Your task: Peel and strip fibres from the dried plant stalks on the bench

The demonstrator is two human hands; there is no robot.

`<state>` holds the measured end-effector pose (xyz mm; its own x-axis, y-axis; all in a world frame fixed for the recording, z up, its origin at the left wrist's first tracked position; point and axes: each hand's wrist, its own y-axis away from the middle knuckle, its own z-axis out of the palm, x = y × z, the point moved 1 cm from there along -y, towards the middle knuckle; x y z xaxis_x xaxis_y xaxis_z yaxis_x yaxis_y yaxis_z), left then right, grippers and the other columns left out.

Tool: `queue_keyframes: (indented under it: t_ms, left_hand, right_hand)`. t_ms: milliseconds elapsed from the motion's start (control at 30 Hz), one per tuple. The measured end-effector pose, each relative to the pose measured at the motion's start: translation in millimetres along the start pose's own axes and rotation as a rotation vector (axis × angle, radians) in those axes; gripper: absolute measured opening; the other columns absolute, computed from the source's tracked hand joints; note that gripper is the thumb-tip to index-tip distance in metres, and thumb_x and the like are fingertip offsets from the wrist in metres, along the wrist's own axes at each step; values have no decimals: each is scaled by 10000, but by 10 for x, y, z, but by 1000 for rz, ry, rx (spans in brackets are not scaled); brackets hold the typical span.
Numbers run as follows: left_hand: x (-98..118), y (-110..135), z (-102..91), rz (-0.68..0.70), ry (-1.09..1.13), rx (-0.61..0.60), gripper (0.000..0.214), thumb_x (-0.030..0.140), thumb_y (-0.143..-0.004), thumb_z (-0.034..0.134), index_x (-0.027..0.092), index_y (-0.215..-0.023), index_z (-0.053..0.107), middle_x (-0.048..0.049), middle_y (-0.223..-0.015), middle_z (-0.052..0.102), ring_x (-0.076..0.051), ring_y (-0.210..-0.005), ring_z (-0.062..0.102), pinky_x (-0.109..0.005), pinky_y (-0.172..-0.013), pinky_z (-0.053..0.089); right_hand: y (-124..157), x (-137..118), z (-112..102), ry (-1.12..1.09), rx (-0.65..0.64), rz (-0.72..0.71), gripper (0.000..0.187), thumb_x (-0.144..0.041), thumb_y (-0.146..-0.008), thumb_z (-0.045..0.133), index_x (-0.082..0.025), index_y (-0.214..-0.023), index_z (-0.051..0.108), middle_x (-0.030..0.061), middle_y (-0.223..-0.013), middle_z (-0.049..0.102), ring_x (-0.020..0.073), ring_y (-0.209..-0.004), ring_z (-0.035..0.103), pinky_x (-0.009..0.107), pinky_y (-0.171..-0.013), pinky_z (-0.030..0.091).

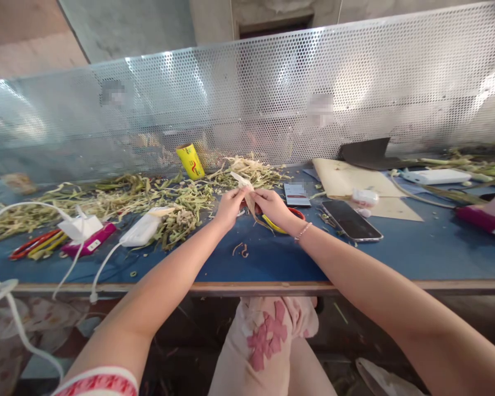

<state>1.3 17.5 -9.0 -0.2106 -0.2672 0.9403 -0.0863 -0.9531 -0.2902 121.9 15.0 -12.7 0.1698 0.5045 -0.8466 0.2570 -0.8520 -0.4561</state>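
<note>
My left hand (230, 208) and my right hand (271, 204) meet over the blue table, fingertips pinched together. Between them is a pale, dried, husk-like plant piece (242, 180); its whitish tip points up and a tan strip hangs below. The fingers cover its middle. Under my right hand lies a tool with red and yellow handles (296, 213), partly hidden by the wrist. Just beyond my hands rises a heap of dried, pale green plant strips (253, 166). A small dark box or card with a light face (297, 194) lies right of my right hand.
A perforated metal screen (247, 99) runs behind the table, with people dimly visible through it. A yellow cylinder (191, 161) leans by the heap. Right lie a phone (350, 220) and cardboard (350, 177). Left are a white device (142, 228), cables and red-yellow handles (39, 245).
</note>
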Motion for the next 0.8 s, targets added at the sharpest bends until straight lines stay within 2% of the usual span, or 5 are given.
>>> queue_keyframes:
  t_ms: [233,333,433,600,800]
  left_hand:
    - [-4,-29,-38,116,-70,116,195,328,-598,688,147,-619,617,2,-607,602,-102,-579,527,-231,-595,435]
    - [-6,-29,-44,103,-106,109,171,303,-594,689,148,-646,638,-4,-599,613,-110,-582,537,-233,-597,437]
    - [-7,-23,-38,92,-99,93,162,305,-603,679,152,-643,642,-4,-596,616,-117,-586,546,-253,-625,456]
    - [-18,-31,-36,92,-56,124,150,293,-606,675,153,-649,642,-6,-619,617,-112,-591,546,-257,-634,463]
    - [2,-32,-15,45,5,169,132,269,-612,670,149,-599,616,-2,-581,589,-104,-562,530,-259,-624,450]
  right_hand:
    - [-34,65,9,-148,-5,94,281,-439,-732,500,-175,-635,482,-35,-474,472,83,-442,440,217,-475,374]
    - [-44,61,-14,-124,38,102,255,-421,-734,504,-180,-660,472,-39,-489,476,84,-446,452,219,-475,384]
    - [-52,45,-36,-116,55,92,239,-370,-744,487,-189,-602,426,-48,-473,448,78,-442,441,216,-478,386]
    - [-53,24,-63,-89,96,87,199,-297,-756,459,-191,-591,428,-46,-466,452,79,-444,437,217,-492,389]
    - [-34,-1,-86,16,146,55,193,-294,-769,448,-192,-605,443,-36,-476,481,88,-462,460,222,-514,391]
